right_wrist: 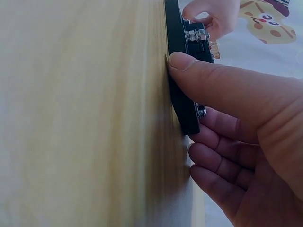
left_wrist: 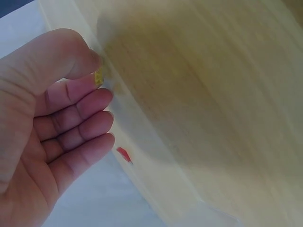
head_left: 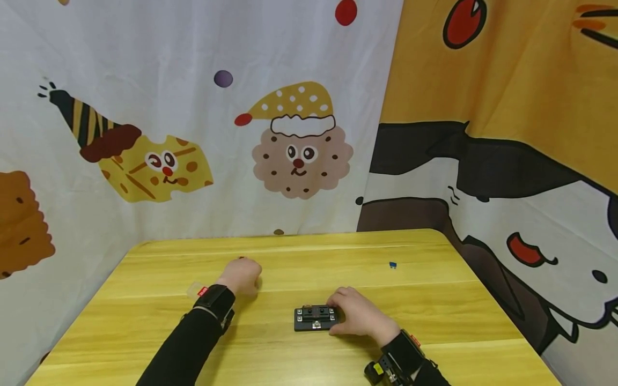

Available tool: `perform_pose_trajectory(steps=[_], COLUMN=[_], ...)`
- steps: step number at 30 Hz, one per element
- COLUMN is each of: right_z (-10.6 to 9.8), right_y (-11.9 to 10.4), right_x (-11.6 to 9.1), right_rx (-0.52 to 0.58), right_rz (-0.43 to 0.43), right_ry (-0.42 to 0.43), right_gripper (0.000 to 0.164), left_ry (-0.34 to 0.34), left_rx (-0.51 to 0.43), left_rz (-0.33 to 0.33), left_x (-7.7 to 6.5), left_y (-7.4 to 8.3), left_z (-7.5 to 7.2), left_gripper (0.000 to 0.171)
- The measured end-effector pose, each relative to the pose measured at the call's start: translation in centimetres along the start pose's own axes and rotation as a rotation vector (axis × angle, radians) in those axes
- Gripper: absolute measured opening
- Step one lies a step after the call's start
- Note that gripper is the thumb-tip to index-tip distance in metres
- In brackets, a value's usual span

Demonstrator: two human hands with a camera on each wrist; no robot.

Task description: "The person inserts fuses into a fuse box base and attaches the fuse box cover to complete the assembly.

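In the head view my left hand (head_left: 243, 274) is over the left part of the table. The left wrist view shows its thumb and index finger pinching a tiny yellow piece (left_wrist: 98, 77), mostly hidden by the fingertips. A small red piece (left_wrist: 124, 154) lies on the wood beyond the other fingertips. My right hand (head_left: 361, 316) grips the right end of a black rectangular block with metal screw terminals (head_left: 316, 318), which rests on the table. In the right wrist view the thumb lies along the edge of its black base (right_wrist: 189, 120), fingers on the opposite side.
A small blue piece (head_left: 393, 265) lies toward the back right of the wooden table (head_left: 318, 257). A clear, flat thing (head_left: 194, 289) shows beside the left wrist. Behind the table hangs a printed cloth (head_left: 183, 48).
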State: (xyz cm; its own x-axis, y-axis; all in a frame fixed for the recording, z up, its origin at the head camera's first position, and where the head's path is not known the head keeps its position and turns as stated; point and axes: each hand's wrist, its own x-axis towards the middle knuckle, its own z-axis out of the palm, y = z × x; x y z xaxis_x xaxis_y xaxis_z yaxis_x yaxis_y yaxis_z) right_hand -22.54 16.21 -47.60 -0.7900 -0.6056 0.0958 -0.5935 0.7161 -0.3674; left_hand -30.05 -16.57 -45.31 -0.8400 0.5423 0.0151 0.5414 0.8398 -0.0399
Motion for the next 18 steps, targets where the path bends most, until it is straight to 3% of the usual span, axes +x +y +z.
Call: perform_pose_trajectory(steps=[6,18], right_z=[0.0,0.2], right_y=[0.1,0.2], right_x=[-0.1,-0.1], right_rx=[-0.005,-0.008], right_rz=[-0.002,-0.006], right_ry=[0.007,0.008], right_gripper=[0.05,0.05], left_ry=[0.017,0.034], left_rx=[-0.037,-0.019], left_rz=[0.006,0.032], left_x=[0.1,0.2], left_y=[0.6,2.0], left_z=[-0.6,-1.4], left_gripper=[0.039,0.036])
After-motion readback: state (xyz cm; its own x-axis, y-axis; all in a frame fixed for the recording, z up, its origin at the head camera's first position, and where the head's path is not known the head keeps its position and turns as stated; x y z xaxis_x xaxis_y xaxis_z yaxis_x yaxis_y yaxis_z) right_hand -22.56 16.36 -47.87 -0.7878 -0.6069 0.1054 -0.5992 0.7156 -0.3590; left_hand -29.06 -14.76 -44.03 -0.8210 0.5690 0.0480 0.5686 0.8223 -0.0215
